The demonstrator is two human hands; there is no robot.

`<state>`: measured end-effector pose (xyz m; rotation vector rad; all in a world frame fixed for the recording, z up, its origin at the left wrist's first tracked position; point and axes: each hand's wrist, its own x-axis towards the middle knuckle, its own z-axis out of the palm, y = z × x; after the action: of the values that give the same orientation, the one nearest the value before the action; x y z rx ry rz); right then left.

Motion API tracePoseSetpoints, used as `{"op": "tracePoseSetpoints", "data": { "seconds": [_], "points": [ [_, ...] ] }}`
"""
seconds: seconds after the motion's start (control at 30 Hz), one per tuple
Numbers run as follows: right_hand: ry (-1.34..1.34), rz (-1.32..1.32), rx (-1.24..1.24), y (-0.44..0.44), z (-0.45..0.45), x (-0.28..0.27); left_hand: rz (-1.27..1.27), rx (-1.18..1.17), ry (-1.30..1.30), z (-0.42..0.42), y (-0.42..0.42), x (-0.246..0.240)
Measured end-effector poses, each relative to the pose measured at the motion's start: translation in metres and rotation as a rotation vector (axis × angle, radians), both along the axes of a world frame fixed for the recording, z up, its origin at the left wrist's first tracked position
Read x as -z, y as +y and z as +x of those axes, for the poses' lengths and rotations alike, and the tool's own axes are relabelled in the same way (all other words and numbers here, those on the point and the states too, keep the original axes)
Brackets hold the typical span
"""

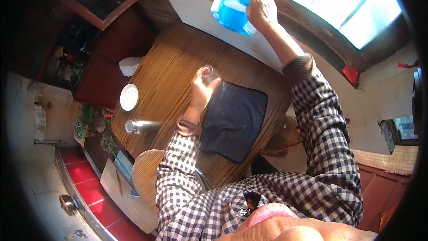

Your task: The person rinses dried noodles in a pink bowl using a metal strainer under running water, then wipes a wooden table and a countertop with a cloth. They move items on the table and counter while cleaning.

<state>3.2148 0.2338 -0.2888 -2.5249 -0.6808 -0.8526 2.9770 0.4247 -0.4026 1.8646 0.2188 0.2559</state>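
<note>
My left hand (200,90) is wrapped around a small clear cup (208,72) above the wooden table (174,57). Whether the cup is glass or plastic I cannot tell, and its lower part is hidden by my fingers and thumb. Raised near the window, my right hand (262,10) grips the edge of a blue and white plastic packet (230,13). A dark, roughly square cloth (234,120) lies spread on the table, just to the right of my left forearm.
A white bowl (129,97) and a metal vacuum flask (142,127) stand along the table's left side. Nearer me is a round ribbed mat or lid (147,174). A wooden board (130,197) lies beside red tiles (97,207). The window frame (301,16) borders the far right.
</note>
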Motion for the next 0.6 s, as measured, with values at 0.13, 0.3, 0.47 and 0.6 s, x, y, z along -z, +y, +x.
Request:
{"op": "tracePoseSetpoints", "data": {
  "seconds": [0.13,0.3,0.47,0.6],
  "points": [
    [-0.025,-0.123,0.070,0.046,0.054,-0.035,0.074,-0.004,-0.074,-0.035,-0.014,-0.033],
    [0.072,-0.261,0.165,0.072,0.099,-0.021,0.003,-0.075,0.047,-0.067,-0.015,-0.027],
    [0.055,-0.300,0.206,0.081,0.115,-0.003,-0.105,-0.008,-0.022,-0.072,0.004,-0.001],
    [0.087,-0.317,0.135,0.078,0.097,-0.010,-0.223,-0.045,0.001,-0.073,0.005,0.007]
  ]
}}
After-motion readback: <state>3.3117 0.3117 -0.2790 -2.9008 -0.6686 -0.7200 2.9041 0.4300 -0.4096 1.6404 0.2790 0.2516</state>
